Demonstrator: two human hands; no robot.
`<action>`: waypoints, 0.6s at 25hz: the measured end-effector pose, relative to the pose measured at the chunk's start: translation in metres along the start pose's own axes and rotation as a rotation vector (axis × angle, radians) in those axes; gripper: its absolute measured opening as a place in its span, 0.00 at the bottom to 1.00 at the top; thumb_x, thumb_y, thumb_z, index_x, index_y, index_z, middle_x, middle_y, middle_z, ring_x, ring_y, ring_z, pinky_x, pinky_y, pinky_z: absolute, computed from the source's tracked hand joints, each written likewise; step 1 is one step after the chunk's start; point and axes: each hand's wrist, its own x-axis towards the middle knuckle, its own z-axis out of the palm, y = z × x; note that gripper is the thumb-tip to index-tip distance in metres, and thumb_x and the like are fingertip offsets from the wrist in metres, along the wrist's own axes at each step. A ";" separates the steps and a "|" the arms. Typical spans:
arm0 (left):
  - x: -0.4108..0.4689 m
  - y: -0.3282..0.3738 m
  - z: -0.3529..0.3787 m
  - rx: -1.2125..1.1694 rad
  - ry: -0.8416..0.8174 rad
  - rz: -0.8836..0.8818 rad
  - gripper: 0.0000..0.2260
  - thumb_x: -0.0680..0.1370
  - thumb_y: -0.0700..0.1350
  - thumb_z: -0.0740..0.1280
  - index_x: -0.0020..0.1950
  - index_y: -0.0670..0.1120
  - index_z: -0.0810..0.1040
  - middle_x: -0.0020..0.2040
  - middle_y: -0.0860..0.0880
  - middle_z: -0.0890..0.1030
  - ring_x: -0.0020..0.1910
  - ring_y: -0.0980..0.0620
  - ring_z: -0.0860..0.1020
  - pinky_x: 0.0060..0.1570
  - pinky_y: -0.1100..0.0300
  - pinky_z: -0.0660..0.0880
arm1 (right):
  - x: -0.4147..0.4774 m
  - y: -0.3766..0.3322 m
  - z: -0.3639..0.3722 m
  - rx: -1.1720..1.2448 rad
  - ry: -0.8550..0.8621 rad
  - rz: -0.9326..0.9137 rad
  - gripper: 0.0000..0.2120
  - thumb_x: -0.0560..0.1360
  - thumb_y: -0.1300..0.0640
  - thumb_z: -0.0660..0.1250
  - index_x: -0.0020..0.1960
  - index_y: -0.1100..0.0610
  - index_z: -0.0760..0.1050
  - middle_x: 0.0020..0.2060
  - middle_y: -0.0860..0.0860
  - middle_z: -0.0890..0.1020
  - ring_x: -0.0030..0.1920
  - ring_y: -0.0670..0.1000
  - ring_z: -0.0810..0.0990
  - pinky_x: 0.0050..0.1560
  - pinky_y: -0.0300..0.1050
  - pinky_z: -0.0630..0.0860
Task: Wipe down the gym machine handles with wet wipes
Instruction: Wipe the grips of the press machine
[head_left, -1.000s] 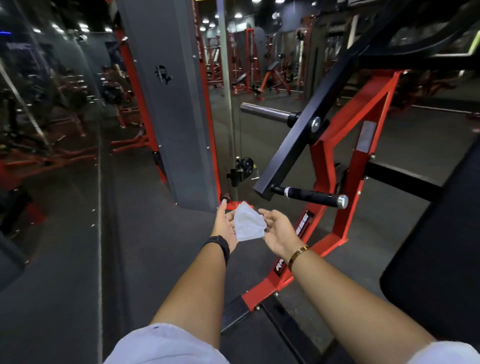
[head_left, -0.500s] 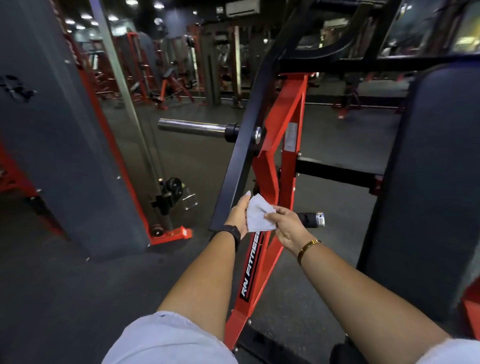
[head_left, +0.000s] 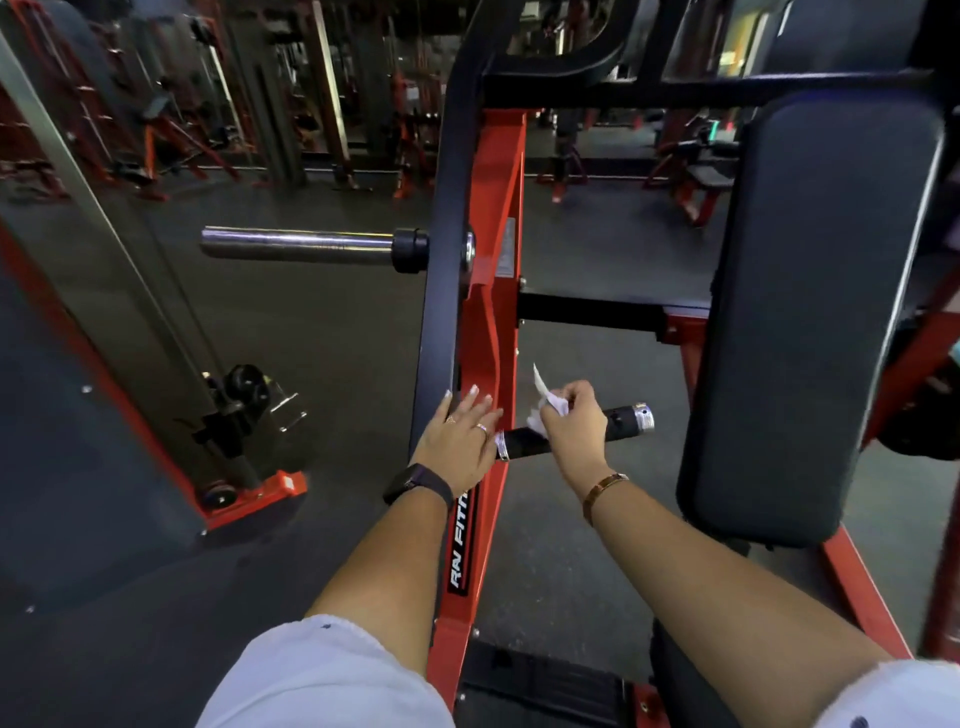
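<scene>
Wipe (head_left: 546, 409) bunched in right hand (head_left: 571, 423) over handle (head_left: 524, 442); left hand (head_left: 457, 441) flat, holding nothing.

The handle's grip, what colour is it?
Black, with silver ends; the handle shows in the head view.

The handle (head_left: 522, 443) lies crosswise at centre, sticking out toward three o'clock from the frame (head_left: 491, 332). The right hand (head_left: 571, 421) sits on top of it, pinching the wipe (head_left: 545, 408), which is bunched at the hand's ten o'clock. The left hand (head_left: 460, 441) lies flat on the frame at the handle's nine o'clock end. At eleven o'clock, farther back, a peg (head_left: 296, 245) juts from the frame toward nine. The pad (head_left: 810, 322) stands at three o'clock, near the handle's free end. A column (head_left: 104, 312) stands on the floor (head_left: 337, 332) at nine o'clock, well apart.
</scene>
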 end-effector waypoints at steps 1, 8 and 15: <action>0.001 0.000 0.002 0.072 -0.093 0.001 0.24 0.79 0.53 0.50 0.71 0.46 0.71 0.73 0.48 0.69 0.75 0.49 0.61 0.73 0.47 0.52 | 0.001 0.003 -0.001 -0.112 0.002 -0.102 0.05 0.73 0.69 0.63 0.46 0.61 0.69 0.36 0.51 0.76 0.37 0.50 0.75 0.35 0.32 0.71; -0.005 -0.002 0.011 0.255 -0.247 0.034 0.32 0.80 0.61 0.47 0.78 0.45 0.49 0.79 0.46 0.51 0.78 0.49 0.43 0.72 0.45 0.33 | -0.006 0.066 0.012 -0.992 -0.333 -0.947 0.21 0.69 0.65 0.70 0.62 0.60 0.74 0.61 0.58 0.78 0.62 0.58 0.76 0.66 0.52 0.70; -0.004 -0.002 0.009 0.283 -0.257 0.034 0.33 0.80 0.62 0.46 0.78 0.44 0.47 0.79 0.44 0.51 0.78 0.48 0.45 0.72 0.44 0.33 | -0.006 0.073 0.006 -1.150 -0.189 -0.965 0.26 0.67 0.68 0.69 0.66 0.62 0.74 0.62 0.60 0.77 0.64 0.59 0.75 0.66 0.57 0.69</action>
